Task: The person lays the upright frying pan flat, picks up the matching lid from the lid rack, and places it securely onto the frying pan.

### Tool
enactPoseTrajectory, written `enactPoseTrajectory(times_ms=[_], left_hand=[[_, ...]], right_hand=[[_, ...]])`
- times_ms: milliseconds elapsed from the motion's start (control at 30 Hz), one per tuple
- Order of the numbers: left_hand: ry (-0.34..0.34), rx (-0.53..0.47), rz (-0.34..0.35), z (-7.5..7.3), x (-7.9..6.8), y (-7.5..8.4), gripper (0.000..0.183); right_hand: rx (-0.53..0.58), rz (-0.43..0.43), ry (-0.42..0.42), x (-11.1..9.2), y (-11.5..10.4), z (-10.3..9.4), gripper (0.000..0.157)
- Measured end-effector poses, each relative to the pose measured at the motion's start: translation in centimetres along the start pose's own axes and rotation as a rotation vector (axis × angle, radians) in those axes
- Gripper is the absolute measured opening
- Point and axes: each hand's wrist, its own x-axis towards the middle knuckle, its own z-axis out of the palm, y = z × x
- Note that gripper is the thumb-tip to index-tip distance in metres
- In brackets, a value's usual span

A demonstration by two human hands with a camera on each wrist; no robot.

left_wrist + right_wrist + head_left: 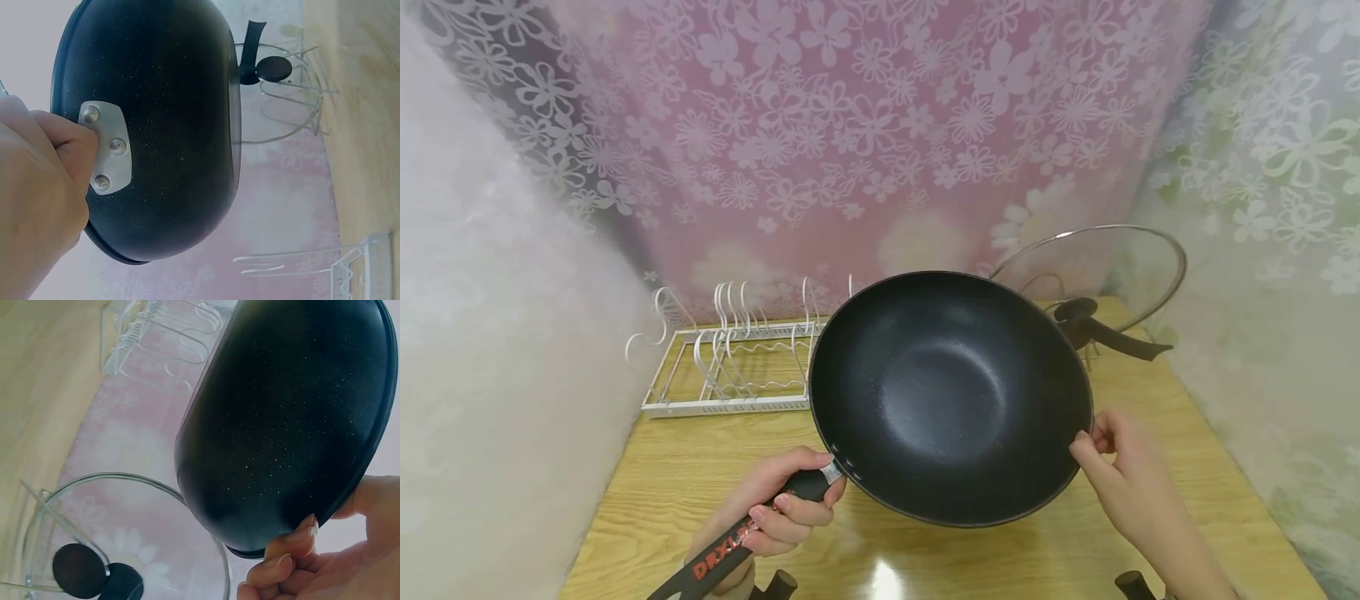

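Observation:
A black wok [943,400] is held above the table, its inside facing the head camera. My left hand [793,504] grips the wok's black handle [718,557], which carries red lettering, close to the metal joint. On the opposite side my right hand [1123,467] pinches the rim between thumb and fingers. Both wrist views show the speckled outer wall, and the left one also shows a riveted metal bracket [115,147] beside the hand. Part of the white rack behind is hidden by the wok.
A white wire rack [730,408] stands at the back left of the wooden table [700,450]. At the back right, a glass lid [1180,267] with a metal rim and black knob [1075,310] stands upright in a wire holder. Patterned curtains [880,125] hang behind and beside the table.

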Motion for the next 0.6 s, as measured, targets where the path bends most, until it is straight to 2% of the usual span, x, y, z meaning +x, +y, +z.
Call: enactPoseTrajectory(times_ms=[200, 400, 600], left_hand=[[-0.012, -0.007, -0.041, -0.8, 1.0, -0.2, 0.03], [0.011, -0.024, -0.081, -1.6, 1.8, -0.3, 0.032], [0.033, -0.007, -0.131, -3.0, 2.5, -0.3, 0.034]], right_hand=[[-0.019, 0.083, -0.002, -1.3, 1.2, -0.1, 0.018], [-0.005, 0.123, 0.018, -2.5, 2.3, 0.0, 0.018], [-0.029, 0.219, 0.001, -3.9, 3.3, 0.6, 0.014]])
